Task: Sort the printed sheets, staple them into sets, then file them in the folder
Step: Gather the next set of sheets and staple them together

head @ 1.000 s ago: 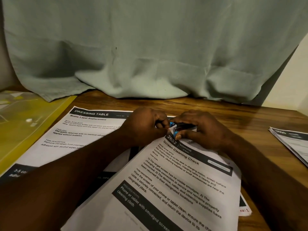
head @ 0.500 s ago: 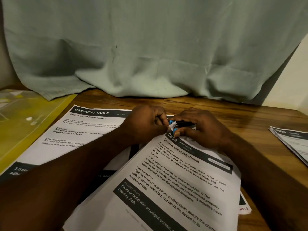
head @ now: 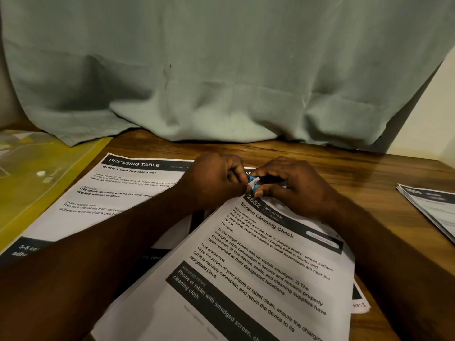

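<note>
The yellow folder (head: 49,173) lies flat on the wooden table (head: 369,173), well to the left of the left hand (head: 214,180). Pale shapes show through its translucent cover, but I cannot tell whether they are sheets.

Between the two hands sits a small blue and black stapler (head: 267,179). Its long axis runs roughly across from one hand to the other, with the blue end apparently toward the left hand. The right hand (head: 300,188) has its fingers and thumb curled around it. The left hand, fingers bent in, pinches the top corner of the front sheet (head: 258,279), which slants away below both hands.

That sheet reads "2652", "BEDROOM" and "Screen Cleaning Check". Under the left forearm another sheet (head: 110,193) reads "DRESSING TABLE" and "Bottle Label Replacement". A further stack of sheets (head: 430,210) lies well to the right of the right hand.
</note>
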